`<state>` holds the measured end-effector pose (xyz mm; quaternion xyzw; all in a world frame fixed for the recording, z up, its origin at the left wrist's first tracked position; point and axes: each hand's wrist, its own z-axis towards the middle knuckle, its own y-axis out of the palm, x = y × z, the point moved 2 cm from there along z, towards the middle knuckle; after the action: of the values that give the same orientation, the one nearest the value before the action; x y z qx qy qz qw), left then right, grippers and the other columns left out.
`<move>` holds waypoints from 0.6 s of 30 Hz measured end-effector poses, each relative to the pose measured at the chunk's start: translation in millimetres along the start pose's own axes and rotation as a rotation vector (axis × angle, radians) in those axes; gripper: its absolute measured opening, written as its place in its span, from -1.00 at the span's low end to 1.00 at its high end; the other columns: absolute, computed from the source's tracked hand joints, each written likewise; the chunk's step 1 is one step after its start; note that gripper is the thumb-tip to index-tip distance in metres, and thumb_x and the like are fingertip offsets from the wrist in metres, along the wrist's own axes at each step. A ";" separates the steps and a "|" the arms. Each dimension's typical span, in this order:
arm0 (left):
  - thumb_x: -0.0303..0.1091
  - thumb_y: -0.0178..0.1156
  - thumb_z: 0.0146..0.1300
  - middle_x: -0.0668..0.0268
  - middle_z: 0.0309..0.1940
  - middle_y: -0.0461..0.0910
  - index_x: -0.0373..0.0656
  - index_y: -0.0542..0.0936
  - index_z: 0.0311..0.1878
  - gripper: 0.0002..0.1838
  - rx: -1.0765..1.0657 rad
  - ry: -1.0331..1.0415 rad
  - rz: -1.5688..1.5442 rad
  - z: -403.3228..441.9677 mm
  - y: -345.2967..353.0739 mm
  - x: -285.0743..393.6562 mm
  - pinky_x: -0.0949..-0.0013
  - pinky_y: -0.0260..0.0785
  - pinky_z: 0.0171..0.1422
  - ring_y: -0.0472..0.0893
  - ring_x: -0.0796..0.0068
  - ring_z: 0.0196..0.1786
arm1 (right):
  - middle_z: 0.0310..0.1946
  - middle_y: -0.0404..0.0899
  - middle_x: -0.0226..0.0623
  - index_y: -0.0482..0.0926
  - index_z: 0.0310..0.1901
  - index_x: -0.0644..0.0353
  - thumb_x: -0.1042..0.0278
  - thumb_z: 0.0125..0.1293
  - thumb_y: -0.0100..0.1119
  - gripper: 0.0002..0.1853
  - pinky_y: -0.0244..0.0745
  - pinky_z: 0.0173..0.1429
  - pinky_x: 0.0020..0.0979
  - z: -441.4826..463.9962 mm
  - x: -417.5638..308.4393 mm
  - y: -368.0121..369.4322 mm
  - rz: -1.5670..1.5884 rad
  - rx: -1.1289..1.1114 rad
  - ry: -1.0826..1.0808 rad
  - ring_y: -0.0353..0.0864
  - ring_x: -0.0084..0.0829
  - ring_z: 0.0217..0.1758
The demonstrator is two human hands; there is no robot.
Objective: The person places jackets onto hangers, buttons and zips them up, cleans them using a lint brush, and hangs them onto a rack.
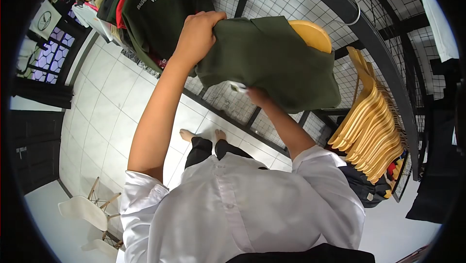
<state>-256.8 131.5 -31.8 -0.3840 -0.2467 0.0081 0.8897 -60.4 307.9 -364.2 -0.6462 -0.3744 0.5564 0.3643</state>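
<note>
A dark green shirt (272,59) is stretched out in front of me, partly folded over. My left hand (198,35) is closed around its upper left edge. Out of the shirt's upper right side sticks the rounded end of a wooden hanger (313,35), and the rest of that hanger is hidden by cloth. My right hand (256,97) is at the shirt's lower edge, its fingers smeared by motion and partly covered. Beside those fingers is a small white piece (238,87), too blurred to name.
Several wooden hangers (371,127) hang in a dense row on the black rack (388,64) at right. Folded dark clothes (364,185) lie below them. A dark printed shirt (160,15) and other garments hang at upper left. White chairs (85,212) stand on the tiled floor (107,98).
</note>
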 end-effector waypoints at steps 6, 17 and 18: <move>-0.67 0.04 -0.09 0.21 -0.32 0.62 -0.16 0.59 -0.19 -0.65 0.007 0.000 0.004 -0.4 -3.4 5.1 0.17 0.33 -0.05 0.56 0.13 -0.14 | -0.50 0.55 -0.05 0.51 -0.28 0.19 0.12 0.28 0.12 -0.73 0.44 -0.33 -0.03 15.3 -32.6 -24.4 -0.157 -0.020 -0.177 0.58 -0.04 -0.43; -0.74 0.05 -0.24 0.09 -0.31 0.57 -0.23 0.53 -0.17 -0.56 -0.048 -0.079 -0.061 -19.6 -1.3 20.9 0.12 0.35 -0.01 0.51 0.00 -0.13 | -0.47 0.58 -0.10 0.52 -0.20 0.17 0.09 0.22 0.19 -0.69 0.51 -0.30 -0.14 12.9 -39.3 7.2 -0.209 -0.061 0.002 0.63 -0.12 -0.35; -0.74 0.05 -0.24 0.09 -0.31 0.57 -0.23 0.53 -0.17 -0.56 -0.051 -0.078 -0.064 -20.5 -0.4 22.4 0.12 0.35 -0.01 0.51 0.00 -0.13 | -0.47 0.58 -0.09 0.54 -0.23 0.17 0.08 0.23 0.19 -0.70 0.51 -0.26 -0.12 15.2 -56.3 4.4 -0.191 -0.047 0.099 0.63 -0.10 -0.31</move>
<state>-228.1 121.9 -33.7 -0.3980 -0.2937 -0.0117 0.8690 -80.8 256.6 -344.7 -0.6425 -0.4288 0.4776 0.4186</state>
